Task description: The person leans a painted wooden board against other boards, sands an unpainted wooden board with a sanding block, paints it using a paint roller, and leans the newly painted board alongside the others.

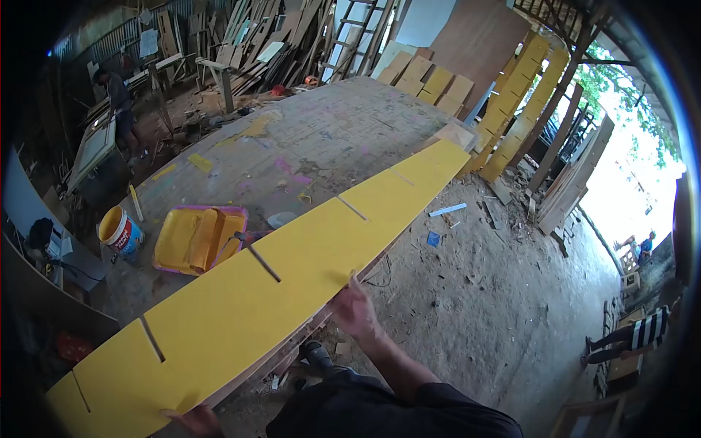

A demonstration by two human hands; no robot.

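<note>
A long yellow-painted board (307,255) with several narrow slots stretches diagonally from the lower left to the upper right. My right hand (354,308) is closed on its near edge around the middle, thumb at the top and the other fingers partly hidden underneath. Toward the lower left end, my left hand (196,421) grips the same edge, most of it hidden or cut off by the frame. Beyond the board, a paint tray (169,239) coated in yellow holds a paint roller (207,237). A paint bucket (123,235) stands left of the tray.
Under the board is a large paint-stained worktable (321,117). Yellow slotted boards (515,95) lean upright at the far right end. Wood scraps and debris litter the floor (496,292). One person (119,102) works at the back left; another, in a striped top (646,328), is at the right.
</note>
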